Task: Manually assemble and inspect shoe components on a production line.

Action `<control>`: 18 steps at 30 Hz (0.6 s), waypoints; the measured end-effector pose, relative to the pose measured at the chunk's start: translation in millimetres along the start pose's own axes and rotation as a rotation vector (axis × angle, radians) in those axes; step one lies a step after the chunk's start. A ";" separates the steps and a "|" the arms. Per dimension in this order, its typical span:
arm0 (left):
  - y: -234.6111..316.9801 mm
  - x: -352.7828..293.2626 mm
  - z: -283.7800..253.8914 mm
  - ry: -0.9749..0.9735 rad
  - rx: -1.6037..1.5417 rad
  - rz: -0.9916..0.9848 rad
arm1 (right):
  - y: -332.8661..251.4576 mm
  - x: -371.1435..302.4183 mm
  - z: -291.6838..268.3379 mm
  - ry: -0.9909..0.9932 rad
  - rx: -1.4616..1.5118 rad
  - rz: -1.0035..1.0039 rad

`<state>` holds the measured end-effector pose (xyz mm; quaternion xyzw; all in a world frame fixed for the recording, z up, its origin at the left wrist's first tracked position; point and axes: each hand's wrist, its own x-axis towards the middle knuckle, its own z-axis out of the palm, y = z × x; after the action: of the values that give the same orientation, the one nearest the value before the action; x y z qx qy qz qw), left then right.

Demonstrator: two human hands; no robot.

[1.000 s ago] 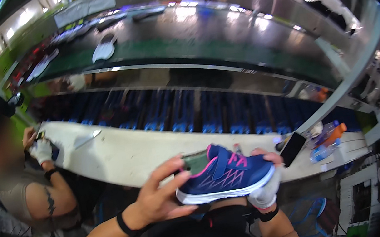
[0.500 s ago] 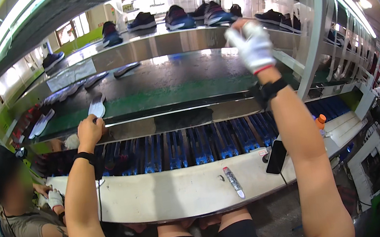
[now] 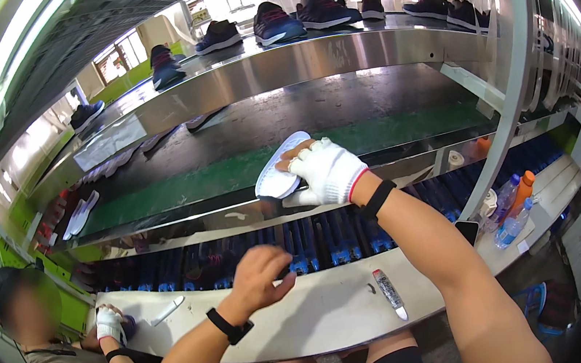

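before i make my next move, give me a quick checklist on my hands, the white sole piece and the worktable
1. Right hand on the white sole piece: ok, its gloved fingers hold it.
2. Sole piece free of the belt: cannot tell, it is tilted over the front edge and contact is hidden.
3. Left hand free: ok, the left hand shows nothing held, thumb and fingers apart.
4. Worktable bare in front: not ok, a pen-like tube lies there.
5. Co-worker's gloved hand out of the way: ok, it is at the table's left end.
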<state>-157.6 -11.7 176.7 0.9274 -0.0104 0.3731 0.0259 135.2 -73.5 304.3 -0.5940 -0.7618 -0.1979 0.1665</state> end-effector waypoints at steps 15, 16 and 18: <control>-254.1 -159.3 54.1 -1.006 0.627 -0.707 | 3.3 2.3 12.5 0.181 0.001 -0.001; -252.5 -162.3 54.5 -0.972 0.689 -0.547 | 2.2 3.4 11.6 0.173 0.002 -0.004; -239.3 -156.5 50.3 -0.936 0.621 -0.529 | 2.0 2.2 12.7 0.176 0.006 -0.009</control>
<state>-226.4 224.5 22.4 0.9280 0.3187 -0.1069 -0.1609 136.4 -64.9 294.6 -0.5704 -0.7473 -0.2480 0.2337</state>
